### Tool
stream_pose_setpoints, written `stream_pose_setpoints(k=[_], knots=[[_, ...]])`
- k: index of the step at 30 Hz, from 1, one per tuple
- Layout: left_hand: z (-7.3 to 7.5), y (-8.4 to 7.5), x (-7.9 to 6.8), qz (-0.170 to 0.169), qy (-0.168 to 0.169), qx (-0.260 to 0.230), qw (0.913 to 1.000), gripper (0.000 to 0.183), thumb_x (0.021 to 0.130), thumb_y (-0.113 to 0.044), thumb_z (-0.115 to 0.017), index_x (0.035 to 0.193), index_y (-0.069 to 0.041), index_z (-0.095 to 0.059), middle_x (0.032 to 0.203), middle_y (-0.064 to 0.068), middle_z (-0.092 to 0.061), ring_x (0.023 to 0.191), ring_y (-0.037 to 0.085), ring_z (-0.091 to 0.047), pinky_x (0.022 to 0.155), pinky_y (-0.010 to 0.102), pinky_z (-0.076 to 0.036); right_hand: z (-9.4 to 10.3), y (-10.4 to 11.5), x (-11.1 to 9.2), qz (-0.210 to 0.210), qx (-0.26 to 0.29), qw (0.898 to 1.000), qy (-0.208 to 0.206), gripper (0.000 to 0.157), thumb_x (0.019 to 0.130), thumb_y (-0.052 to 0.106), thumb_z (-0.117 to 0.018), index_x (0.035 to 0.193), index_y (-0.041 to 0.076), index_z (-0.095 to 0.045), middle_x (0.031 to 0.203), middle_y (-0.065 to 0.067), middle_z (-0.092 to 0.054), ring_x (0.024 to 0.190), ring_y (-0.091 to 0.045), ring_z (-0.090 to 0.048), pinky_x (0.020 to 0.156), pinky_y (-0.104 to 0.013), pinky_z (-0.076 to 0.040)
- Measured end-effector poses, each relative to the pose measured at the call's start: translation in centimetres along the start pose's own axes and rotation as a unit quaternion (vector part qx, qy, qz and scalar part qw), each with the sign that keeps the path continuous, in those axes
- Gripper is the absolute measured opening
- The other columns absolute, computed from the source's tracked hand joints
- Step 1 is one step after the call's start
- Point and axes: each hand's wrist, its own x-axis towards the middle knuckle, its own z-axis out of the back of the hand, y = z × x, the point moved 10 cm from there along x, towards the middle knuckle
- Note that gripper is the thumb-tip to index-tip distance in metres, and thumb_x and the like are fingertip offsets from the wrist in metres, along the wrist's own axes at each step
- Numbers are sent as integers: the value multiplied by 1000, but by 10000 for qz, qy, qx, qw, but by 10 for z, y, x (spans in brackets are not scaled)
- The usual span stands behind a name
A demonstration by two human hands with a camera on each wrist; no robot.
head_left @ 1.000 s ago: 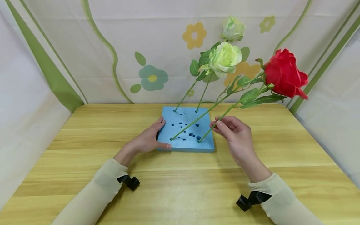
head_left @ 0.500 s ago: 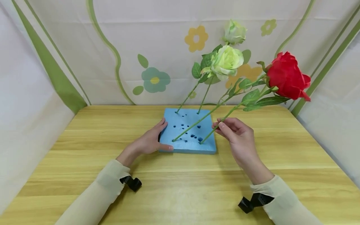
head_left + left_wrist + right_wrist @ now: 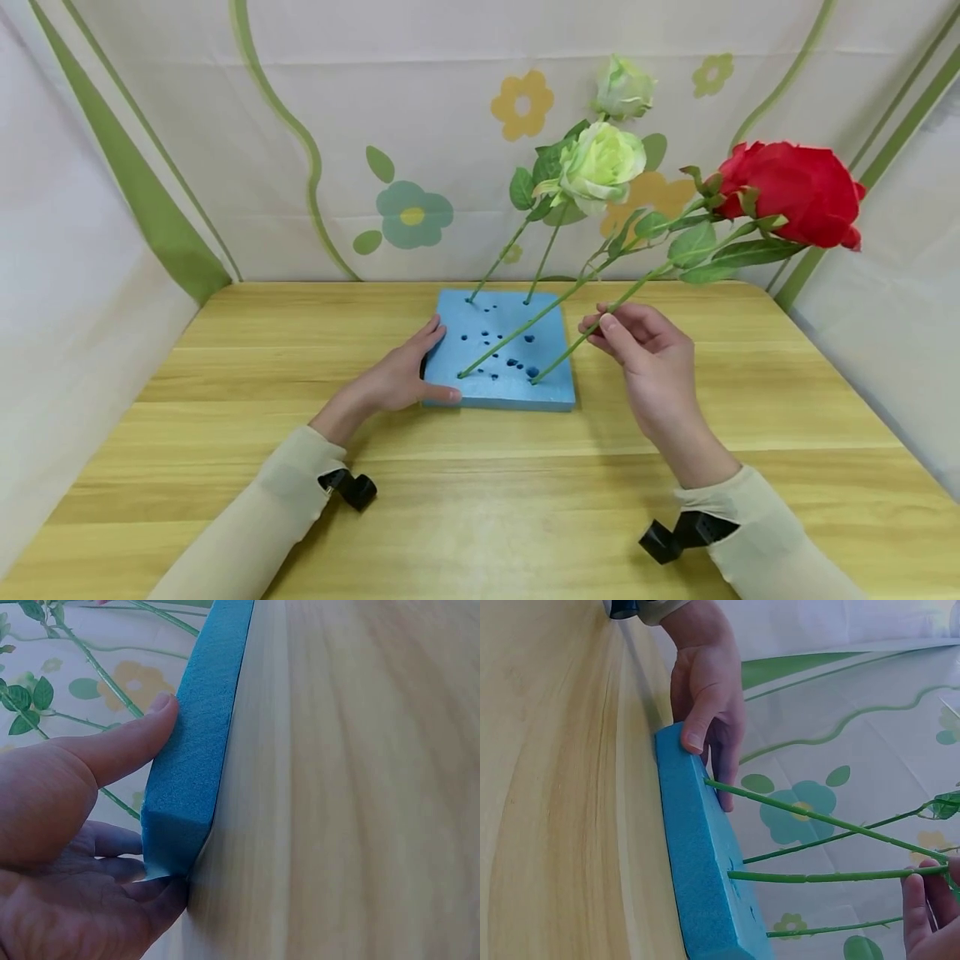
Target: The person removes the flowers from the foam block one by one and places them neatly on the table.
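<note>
Four flowers stand in one foam block (image 3: pixel 501 350), everything on a wooden table (image 3: pixel 480 492) with a floral curtain (image 3: pixel 405 142) behind.

Block: blue, flat, square, mid-table toward the back edge, holes across its top. Bare tabletop on all sides; widest in front and to the left.

Red rose (image 3: pixel 795 192): stem's long axis runs from the block's front-right corner up and to the right, low tilt, bloom past the block's right edge over the table. Stem end sits in a hole.

Three pale roses (image 3: pixel 600 162) lean the same way from the back and middle holes; one stem crosses just left of the red rose's stem, close.

Right hand (image 3: pixel 648 358) pinches the red rose stem between thumb and fingertips, just right of the block.

Left hand (image 3: pixel 397 375) grasps the block's front-left corner, thumb along the front edge, fingers along the left side.
</note>
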Motion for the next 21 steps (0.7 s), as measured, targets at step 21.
stream_pose_setpoints(k=[21], knots=[[0, -1, -1, -36, 38, 0, 10000, 114, 92, -38, -85, 172, -8, -9, 181, 5, 8, 168, 33, 3, 135, 56, -10, 6, 20, -1, 337, 404, 9977, -437, 16, 102, 2, -68, 115, -7, -66, 96, -8, -80, 91, -21, -79, 85, -28, -64]])
